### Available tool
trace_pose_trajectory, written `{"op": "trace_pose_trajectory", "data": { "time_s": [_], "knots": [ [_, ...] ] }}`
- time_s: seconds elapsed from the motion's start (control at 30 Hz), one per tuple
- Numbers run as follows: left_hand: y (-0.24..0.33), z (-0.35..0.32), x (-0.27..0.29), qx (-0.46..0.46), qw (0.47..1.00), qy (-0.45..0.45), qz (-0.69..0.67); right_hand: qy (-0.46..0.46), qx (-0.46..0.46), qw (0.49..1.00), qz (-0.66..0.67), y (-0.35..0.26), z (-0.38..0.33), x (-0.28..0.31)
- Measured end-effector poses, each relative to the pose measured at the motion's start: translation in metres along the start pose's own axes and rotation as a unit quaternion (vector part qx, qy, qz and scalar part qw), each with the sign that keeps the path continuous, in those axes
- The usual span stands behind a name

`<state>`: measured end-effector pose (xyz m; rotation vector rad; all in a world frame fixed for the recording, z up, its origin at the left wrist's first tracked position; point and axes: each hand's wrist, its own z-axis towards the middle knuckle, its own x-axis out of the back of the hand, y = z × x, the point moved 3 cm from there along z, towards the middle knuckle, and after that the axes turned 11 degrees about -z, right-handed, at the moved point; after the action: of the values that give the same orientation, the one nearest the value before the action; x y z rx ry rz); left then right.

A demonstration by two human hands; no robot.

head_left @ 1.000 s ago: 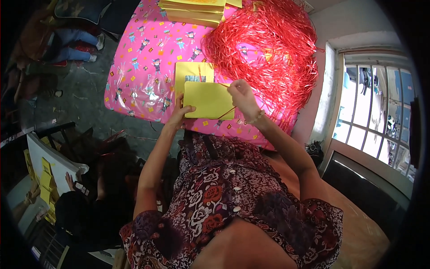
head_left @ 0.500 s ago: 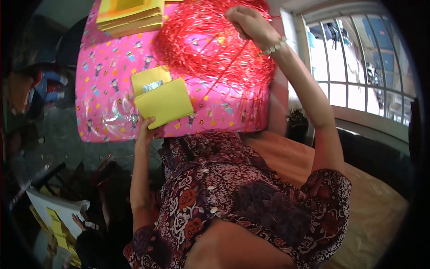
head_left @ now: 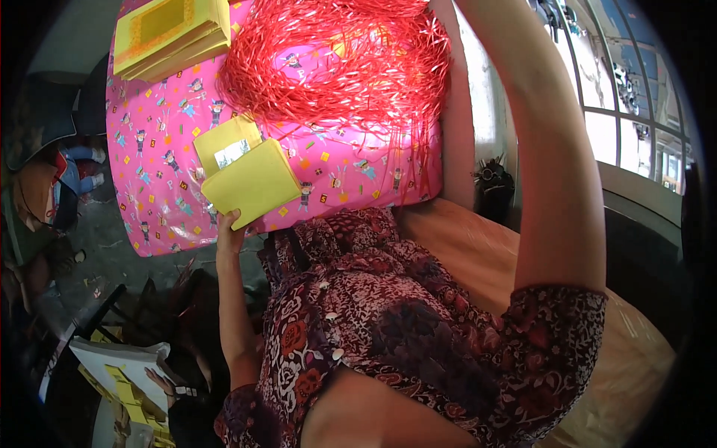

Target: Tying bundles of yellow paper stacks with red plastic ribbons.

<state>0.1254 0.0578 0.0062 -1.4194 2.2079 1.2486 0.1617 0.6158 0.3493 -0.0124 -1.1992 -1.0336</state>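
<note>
Left hand at near edge of the pink worktop, which is glossy and printed with small figures. Its fingers closed on the lower corner of a yellow folder, thumb on the upper face; the folder lies at a slant over the near part of the worktop. Directly behind it, partly covered by it, a second yellow piece bearing a silvery-white patch; cannot tell whether the two are joined.

Right arm raised, running out past the top edge. Right hand outside the view, so cannot tell how its fingers stand or what they hold.

Beyond the folder, a big loose heap of shiny red strips, some ends trailing toward the near edge. Far left on the worktop, a stack of yellow folders, top one with an orange border.

Lower left: a co-worker's hand on a white board, yellow pieces across it.
</note>
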Motion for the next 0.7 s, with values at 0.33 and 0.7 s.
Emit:
{"op": "trace_pose_trajectory", "data": {
  "time_s": [0.33,0.7],
  "knots": [
    [0.002,-0.001,0.002,-0.004,1.000,0.012,-0.008,-0.256,0.313,0.847,0.346,-0.124,-0.421,-0.082],
    [0.017,0.009,0.016,0.035,0.999,0.011,-0.017,-0.230,0.333,0.854,0.327,-0.143,-0.551,-0.061]
  ]
}}
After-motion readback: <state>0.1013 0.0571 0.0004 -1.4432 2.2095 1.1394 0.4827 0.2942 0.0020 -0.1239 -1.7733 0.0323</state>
